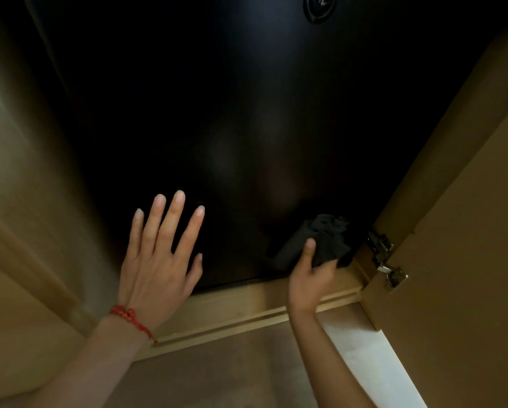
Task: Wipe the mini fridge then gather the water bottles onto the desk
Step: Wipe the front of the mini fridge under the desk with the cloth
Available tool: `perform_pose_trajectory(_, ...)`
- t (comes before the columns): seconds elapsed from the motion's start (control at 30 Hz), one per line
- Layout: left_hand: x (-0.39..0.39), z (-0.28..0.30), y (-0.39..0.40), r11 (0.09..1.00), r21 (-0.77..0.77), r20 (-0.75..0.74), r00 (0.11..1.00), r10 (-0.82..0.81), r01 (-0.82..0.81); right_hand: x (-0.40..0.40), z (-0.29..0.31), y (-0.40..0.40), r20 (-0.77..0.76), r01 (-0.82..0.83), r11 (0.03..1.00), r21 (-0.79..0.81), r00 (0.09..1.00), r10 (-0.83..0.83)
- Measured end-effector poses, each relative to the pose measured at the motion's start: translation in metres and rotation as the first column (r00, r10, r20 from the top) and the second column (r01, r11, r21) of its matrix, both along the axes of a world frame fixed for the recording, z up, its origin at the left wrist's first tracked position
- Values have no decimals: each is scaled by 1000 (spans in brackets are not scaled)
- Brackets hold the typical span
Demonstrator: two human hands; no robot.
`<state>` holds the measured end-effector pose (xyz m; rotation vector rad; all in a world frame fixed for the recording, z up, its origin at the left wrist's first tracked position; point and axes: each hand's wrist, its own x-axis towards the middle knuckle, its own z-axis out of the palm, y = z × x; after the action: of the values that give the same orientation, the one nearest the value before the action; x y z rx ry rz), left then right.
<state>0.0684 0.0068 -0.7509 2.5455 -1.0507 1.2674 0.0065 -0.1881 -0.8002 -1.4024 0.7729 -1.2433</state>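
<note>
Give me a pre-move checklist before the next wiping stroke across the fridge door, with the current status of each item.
1. Cloth in hand: ok. The right hand grips the dark cloth.
2. Cloth on the surface: ok, it appears pressed against the lower right of the black fridge door.
3. Bracing: ok. The left hand lies flat with fingers spread on the door's lower left.
4. Stroke path: ok, bare door between the hands.
5. Snag risk: not ok. The metal hinge of the wooden cabinet door sits close beside the cloth.
6. Dirt left on door: cannot tell, too dark.
</note>
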Motion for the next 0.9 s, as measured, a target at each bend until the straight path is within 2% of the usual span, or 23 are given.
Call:
perform_pose_trajectory(0.07, -2, -2, 1, 1000, 9, -11, 1000, 0, 0, 4, 0, 25, -14, -65, 997, -35, 998, 64)
perform_pose_trajectory(0.17, -3, -7, 4, 999, 33, -29, 1000, -5, 6, 7, 6, 59, -60, -187, 966, -177, 982, 179)
perform_pose_trajectory(0.27, -4, -10, 7, 999, 45, -39, 999, -3, 4, 7, 8, 62, -119, -225, 921, -318, 973, 197)
perform_pose_trajectory(0.37, -3, -13, 10, 999, 48, -46, 999, -7, 9, 4, 5, 47, -159, -233, 905, -355, 969, 187)
perform_pose_trajectory(0.47, -2, -18, 14, 998, 58, -56, 998, -10, 13, 1, -6, 23, -151, -148, 950, -274, 982, 110)
perform_pose_trajectory(0.57, -2, -23, 17, 998, 62, -57, 998, -11, 14, -7, -16, -13, -119, 30, 998, -59, 992, -37)
perform_pose_trajectory(0.63, -1, -25, 17, 998, 64, -50, 999, -4, 7, -10, -21, -28, -128, 99, 994, 48, 988, -92)
perform_pose_trajectory(0.7, -1, -26, 16, 998, 61, -46, 999, 3, 0, -9, -23, -29, -118, 125, 989, 77, 986, -116)
perform_pose_trajectory(0.9, -4, -25, 13, 999, 45, -62, 998, 2, 1, 7, -26, 2, -89, 199, 942, 269, 979, -181)
